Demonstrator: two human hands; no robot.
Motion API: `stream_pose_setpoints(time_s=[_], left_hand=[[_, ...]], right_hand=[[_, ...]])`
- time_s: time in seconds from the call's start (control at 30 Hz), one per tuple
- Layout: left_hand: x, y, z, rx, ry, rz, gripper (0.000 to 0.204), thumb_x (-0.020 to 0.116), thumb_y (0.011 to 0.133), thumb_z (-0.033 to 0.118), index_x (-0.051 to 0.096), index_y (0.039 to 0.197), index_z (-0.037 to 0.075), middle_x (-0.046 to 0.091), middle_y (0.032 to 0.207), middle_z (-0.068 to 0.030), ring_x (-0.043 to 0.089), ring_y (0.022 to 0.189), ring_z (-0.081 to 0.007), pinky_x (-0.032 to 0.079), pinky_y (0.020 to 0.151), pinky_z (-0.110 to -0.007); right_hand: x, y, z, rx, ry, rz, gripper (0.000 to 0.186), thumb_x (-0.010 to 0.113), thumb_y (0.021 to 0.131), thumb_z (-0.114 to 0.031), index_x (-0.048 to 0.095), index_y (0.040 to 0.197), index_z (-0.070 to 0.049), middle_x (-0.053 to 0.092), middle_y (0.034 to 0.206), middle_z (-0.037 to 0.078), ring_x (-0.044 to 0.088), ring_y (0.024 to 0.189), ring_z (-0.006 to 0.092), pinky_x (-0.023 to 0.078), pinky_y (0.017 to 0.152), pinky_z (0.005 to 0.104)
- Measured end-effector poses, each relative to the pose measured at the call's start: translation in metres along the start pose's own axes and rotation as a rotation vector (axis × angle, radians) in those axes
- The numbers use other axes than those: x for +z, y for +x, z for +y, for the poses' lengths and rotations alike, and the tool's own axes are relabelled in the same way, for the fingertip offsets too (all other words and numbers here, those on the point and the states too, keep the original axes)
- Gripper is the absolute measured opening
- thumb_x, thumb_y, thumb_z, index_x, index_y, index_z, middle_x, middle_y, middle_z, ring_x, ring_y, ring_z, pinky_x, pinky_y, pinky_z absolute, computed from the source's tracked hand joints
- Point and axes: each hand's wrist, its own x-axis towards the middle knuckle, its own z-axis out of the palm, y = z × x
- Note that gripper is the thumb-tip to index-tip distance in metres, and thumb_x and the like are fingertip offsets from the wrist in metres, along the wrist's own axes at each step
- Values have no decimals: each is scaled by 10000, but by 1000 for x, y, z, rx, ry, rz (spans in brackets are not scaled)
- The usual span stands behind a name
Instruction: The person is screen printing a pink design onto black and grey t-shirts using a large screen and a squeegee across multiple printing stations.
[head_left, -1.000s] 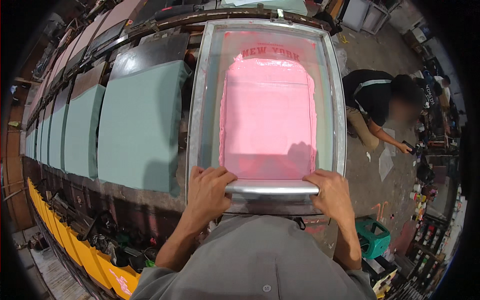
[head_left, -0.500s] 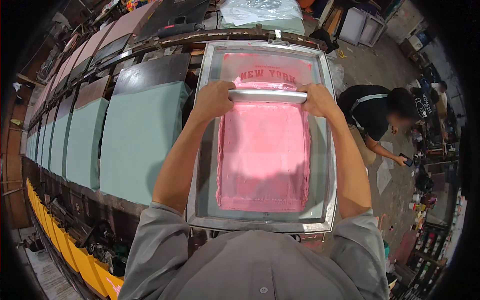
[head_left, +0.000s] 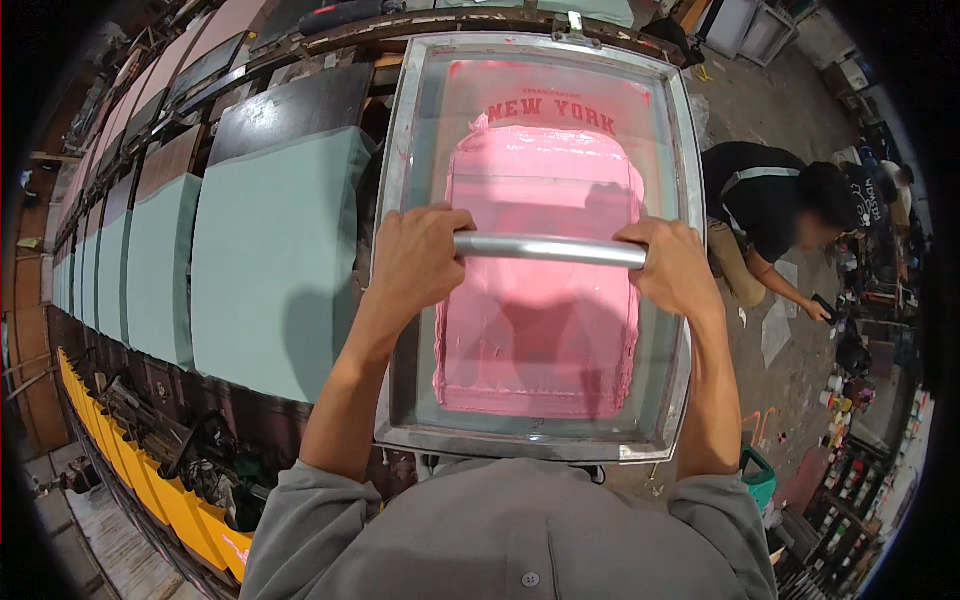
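- On the metal squeegee bar [head_left: 548,249], midway down the framed printing screen [head_left: 398,300]: left hand [head_left: 415,262] and right hand [head_left: 672,270] each clenched round one end.
- Even pressure on both ends should keep the bar level across the pink ink [head_left: 545,340].
- Left of the screen: green pallets [head_left: 270,260].

I am keeping my left grip [head_left: 420,262] and right grip [head_left: 672,268] on the ends of the squeegee bar [head_left: 550,249], lying across the printing frame [head_left: 392,210]. Padded boards [head_left: 270,260] are lining the counter [head_left: 300,425] to the left. A crouching person [head_left: 770,205] is working on the floor [head_left: 790,110] to the right.
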Motion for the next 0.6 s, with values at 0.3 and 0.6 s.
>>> stream_pose_setpoints(time_s=[0.3,0.6], left_hand=[[1,-72,25,-29,-23,-55,252,660,667,20,717,901,95,688,893,-78,651,867,-329,455,740,-457],[2,-141,47,-83,-51,-116,322,683,620,8,710,931,82,683,932,-69,638,921,-309,421,763,-423]], right_hand=[[6,-69,-29,12,45,-59,327,652,665,29,746,966,-57,701,945,149,674,862,384,544,789,455],[22,-138,-55,111,111,-92,389,683,609,39,741,985,-36,713,970,134,677,899,369,548,804,424]])
